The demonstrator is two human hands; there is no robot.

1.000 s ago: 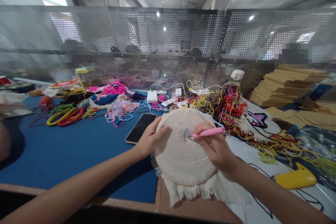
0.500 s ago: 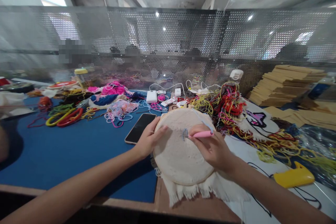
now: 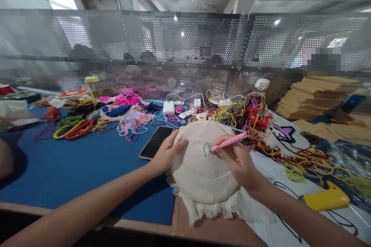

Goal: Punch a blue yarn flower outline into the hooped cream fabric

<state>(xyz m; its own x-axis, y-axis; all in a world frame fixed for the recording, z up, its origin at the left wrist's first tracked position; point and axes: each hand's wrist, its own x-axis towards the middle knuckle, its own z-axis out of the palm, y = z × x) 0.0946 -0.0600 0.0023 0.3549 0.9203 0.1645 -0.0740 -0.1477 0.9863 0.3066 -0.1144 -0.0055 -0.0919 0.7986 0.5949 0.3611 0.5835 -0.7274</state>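
Observation:
A round hoop with cream cloth [image 3: 203, 177] stretched in it rests at the table's front edge, its frayed cloth border hanging below. My left hand [image 3: 169, 153] grips the hoop's left rim, thumb on the cloth. In my right hand [image 3: 236, 158] is a pink punch pen [image 3: 230, 141], tilted up to the right, with its tip at the cloth. Light blue yarn [image 3: 226, 125] runs from the pen's upper end. A short curved line of blue stitches [image 3: 205, 149] shows just left of the tip. The underside of the hoop is hidden.
A black phone [image 3: 155, 142] lies left of the hoop. Yarn heaps [image 3: 127, 98] stand behind, with a tangled pile [image 3: 256, 114] at right. A yellow-handled tool [image 3: 327, 197] lies right of my forearm. Brown envelopes [image 3: 314, 94] are stacked at back right. Someone's arm [image 3: 5, 158] shows at far left.
The pink pen has tilted further up at its rear end, and its tip has shifted slightly right of the blue stitches. My left hand still grips the hoop.

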